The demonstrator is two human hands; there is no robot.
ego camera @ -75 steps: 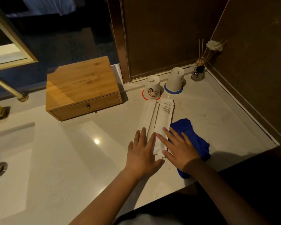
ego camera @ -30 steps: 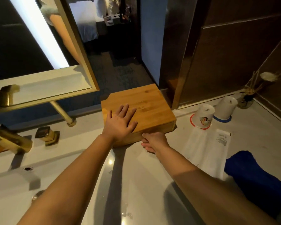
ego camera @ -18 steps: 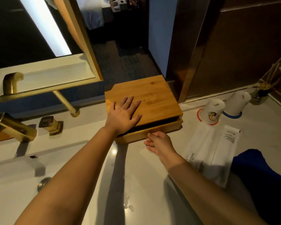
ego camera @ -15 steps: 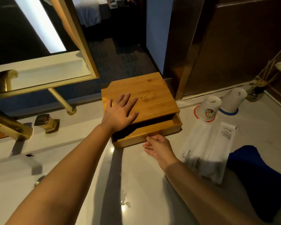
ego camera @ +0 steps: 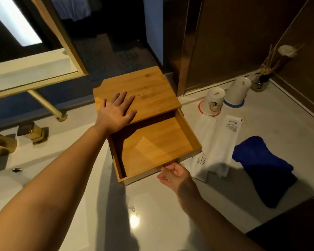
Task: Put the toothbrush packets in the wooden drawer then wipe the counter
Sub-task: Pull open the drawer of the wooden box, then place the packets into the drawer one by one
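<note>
Wooden drawer (ego camera: 152,145) sits pulled wide out of its box (ego camera: 136,91) on the desk (ego camera: 152,214). My left hand (ego camera: 116,111) lies flat, fingers spread, on the box top; my right hand (ego camera: 174,173) curls around the drawer's front knob. Toothbrush packets (ego camera: 214,142) lie just right of the drawer, beside the blue cloth (ego camera: 261,165).
</note>
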